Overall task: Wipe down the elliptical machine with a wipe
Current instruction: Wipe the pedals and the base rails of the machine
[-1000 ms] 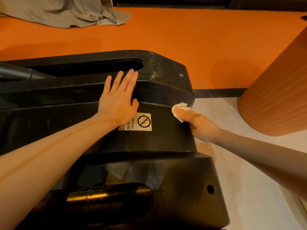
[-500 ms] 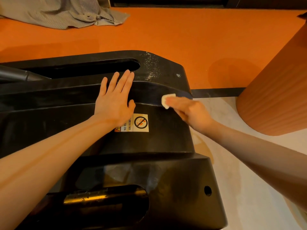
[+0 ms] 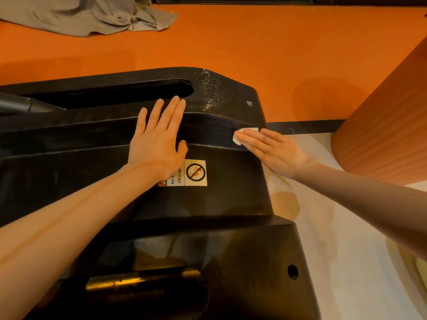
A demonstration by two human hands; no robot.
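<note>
The black plastic housing of the elliptical machine fills the lower left of the view. My left hand lies flat on its raised middle ridge, fingers straight. My right hand presses a small white wipe against the sloped band near the housing's right end, fingers straight; most of the wipe is hidden under them. A white warning sticker sits just below my left hand. Pale dust specks cover the far upper corner of the housing.
Orange floor lies beyond the machine, with a grey crumpled cloth at the far left. A ribbed orange column stands at the right. Pale floor runs along the machine's right side. Two slots open in the housing, with metal bars inside.
My right hand slid the wipe up from beside the sticker onto the sloped band, going left and then back right. My left hand stayed flat on the ridge.
</note>
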